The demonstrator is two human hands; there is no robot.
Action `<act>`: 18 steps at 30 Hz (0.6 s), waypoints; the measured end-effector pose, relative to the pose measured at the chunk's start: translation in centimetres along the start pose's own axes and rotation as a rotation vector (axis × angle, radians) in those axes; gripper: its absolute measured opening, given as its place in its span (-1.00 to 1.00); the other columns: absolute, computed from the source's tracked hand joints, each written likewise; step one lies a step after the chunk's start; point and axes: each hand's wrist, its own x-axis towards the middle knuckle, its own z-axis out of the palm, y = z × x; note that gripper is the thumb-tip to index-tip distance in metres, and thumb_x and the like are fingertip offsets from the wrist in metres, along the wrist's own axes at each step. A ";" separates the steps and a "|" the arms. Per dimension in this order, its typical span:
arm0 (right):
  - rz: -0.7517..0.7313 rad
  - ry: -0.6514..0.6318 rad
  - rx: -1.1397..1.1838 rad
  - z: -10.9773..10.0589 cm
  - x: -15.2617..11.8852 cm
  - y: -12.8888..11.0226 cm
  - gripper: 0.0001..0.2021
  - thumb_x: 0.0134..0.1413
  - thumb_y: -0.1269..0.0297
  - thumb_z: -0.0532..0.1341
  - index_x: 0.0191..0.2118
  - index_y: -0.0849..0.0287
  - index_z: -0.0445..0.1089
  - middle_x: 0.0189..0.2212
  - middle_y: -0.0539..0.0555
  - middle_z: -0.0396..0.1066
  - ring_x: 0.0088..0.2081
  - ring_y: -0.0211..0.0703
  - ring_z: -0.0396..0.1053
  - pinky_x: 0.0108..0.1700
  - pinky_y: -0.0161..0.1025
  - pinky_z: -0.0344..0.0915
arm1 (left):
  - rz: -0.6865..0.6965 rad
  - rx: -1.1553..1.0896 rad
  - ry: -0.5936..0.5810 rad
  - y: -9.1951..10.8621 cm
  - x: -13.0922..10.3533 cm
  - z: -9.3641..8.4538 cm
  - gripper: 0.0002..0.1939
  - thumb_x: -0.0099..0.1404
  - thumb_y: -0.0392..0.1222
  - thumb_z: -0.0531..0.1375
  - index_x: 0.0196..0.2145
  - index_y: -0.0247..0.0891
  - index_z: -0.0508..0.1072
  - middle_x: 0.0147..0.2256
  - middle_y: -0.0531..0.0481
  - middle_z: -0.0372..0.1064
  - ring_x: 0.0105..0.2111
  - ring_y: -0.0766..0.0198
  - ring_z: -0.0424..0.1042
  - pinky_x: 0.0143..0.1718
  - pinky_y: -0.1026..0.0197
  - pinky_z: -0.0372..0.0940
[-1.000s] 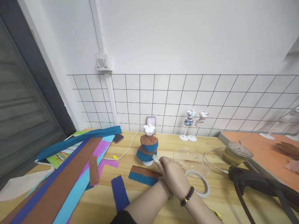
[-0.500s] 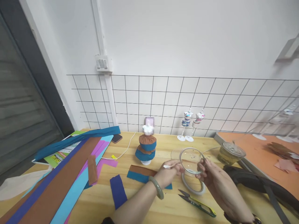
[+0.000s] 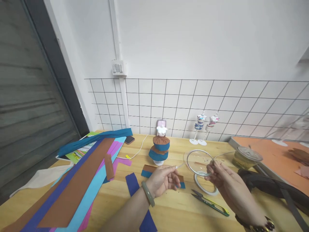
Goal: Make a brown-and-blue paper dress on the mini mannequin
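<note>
Left hand (image 3: 162, 181), loosely curled, pinches a pale strip (image 3: 180, 166) while the right hand (image 3: 224, 179) grips a tape roll (image 3: 203, 174).

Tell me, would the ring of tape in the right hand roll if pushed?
Stood on edge, the ring of tape would probably roll, being round. It's likely light: a thin hoop with an open middle. Laid flat like the second ring, it might just slide.

Right fingers (image 3: 211, 168) holding tape ring (image 3: 204, 174), snips (image 3: 204, 200) — lying open
</note>
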 end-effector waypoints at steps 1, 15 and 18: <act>0.012 0.003 0.011 0.2 -0.1 0.0 -0.73 -0.11 0.08 0.36 -0.47 0.15 0.33 -0.50 -0.08 0.17 -0.45 -0.32 0.15 -0.43 -0.46 0.34 | -0.006 0.011 0.010 0.0 -0.2 0.0 -0.76 0.18 -0.11 0.13 -0.48 -0.37 0.38 -0.63 -0.01 0.37 -0.62 0.34 0.37 -0.58 0.33 0.15; 0.180 -0.003 0.177 2.6 -1.3 -0.5 -0.70 -0.27 0.20 0.45 -0.44 0.12 0.34 -0.57 -0.13 0.26 -0.62 -0.45 0.20 -0.44 -0.46 0.44 | -0.404 0.143 -0.079 -0.1 -1.3 -0.7 -0.63 0.19 -0.27 -0.07 -0.64 -0.39 0.39 -0.81 0.05 0.14 -0.81 0.41 0.14 -0.75 0.37 -0.19; 0.184 -0.009 0.169 2.6 -1.4 -0.5 -0.70 -0.28 0.20 0.45 -0.47 0.14 0.33 -0.58 -0.13 0.25 -0.64 -0.47 0.16 -0.46 -0.47 0.43 | -0.426 0.177 -0.082 -0.2 -1.3 -0.8 -0.61 0.21 -0.26 -0.10 -0.64 -0.39 0.39 -0.82 0.04 0.12 -0.80 0.39 0.16 -0.74 0.37 -0.18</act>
